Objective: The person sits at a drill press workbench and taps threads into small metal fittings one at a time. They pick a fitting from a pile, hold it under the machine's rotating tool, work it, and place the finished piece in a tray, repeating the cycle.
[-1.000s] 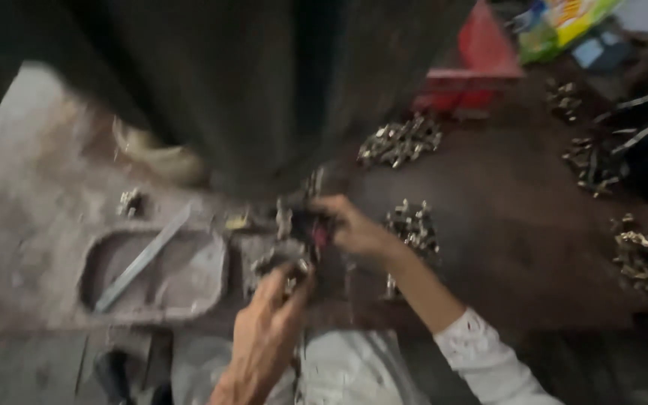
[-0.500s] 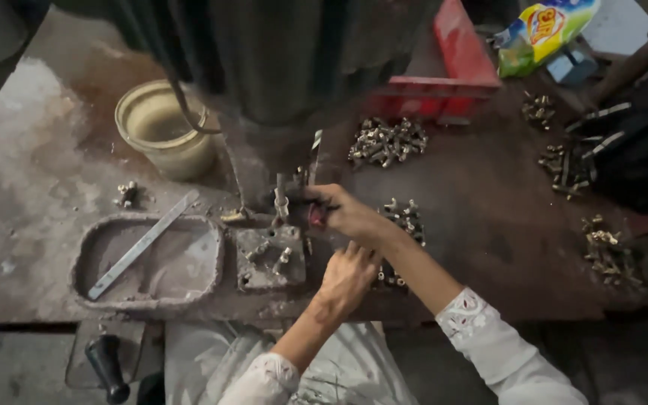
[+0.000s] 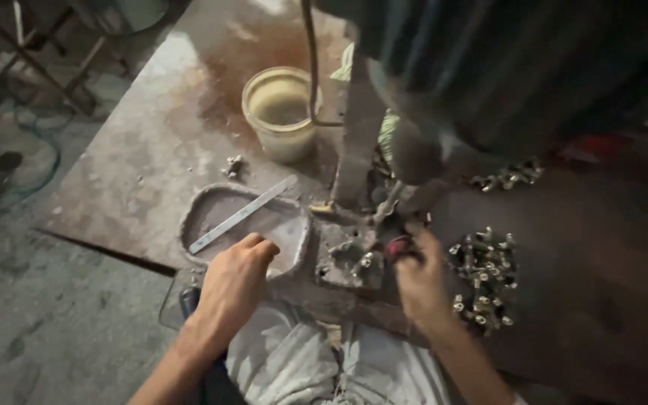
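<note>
Metal fixture block [image 3: 354, 259] lies between left hand [image 3: 232, 281] and right hand [image 3: 420, 276].

- A shallow tray [image 3: 211, 206] is sitting on the metal worktop [image 3: 136, 172], with a flat metal strip [image 3: 243, 214] lying slantwise in it.
- The left hand [image 3: 234, 281] is resting on the tray's near rim.
- A cup [image 3: 280, 112] is standing behind the tray.
- A fixture block [image 3: 350, 259] is lying just right of the tray, under the machine column [image 3: 358, 135].
- The right hand [image 3: 420, 274] is touching the block's right side.
- A heap of small fittings [image 3: 481, 277] is lying right of that hand.
</note>
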